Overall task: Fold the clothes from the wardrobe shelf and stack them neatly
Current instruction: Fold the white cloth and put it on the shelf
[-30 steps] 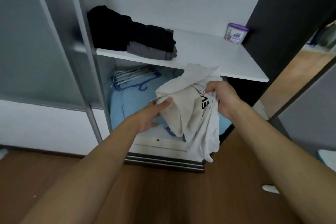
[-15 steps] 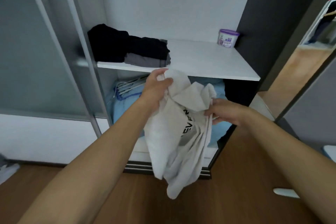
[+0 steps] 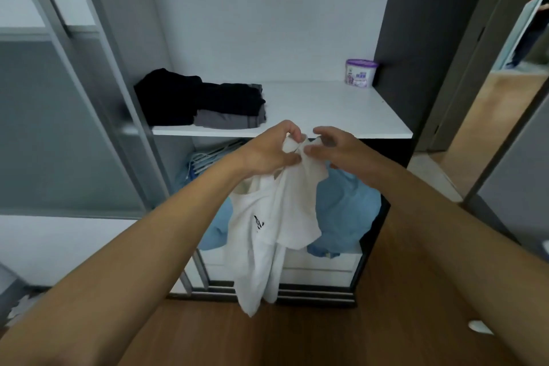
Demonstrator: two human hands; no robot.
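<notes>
With our left hand pinching the shirt at its top edge and our right hand curled round it just beside, the cloth hanging before the shelf, we should slide both hands apart to the shoulders so it hangs flat.

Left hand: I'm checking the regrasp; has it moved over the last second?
Yes. The left hand rose from well below the white shelf to its front edge, gripping the white shirt.
</notes>
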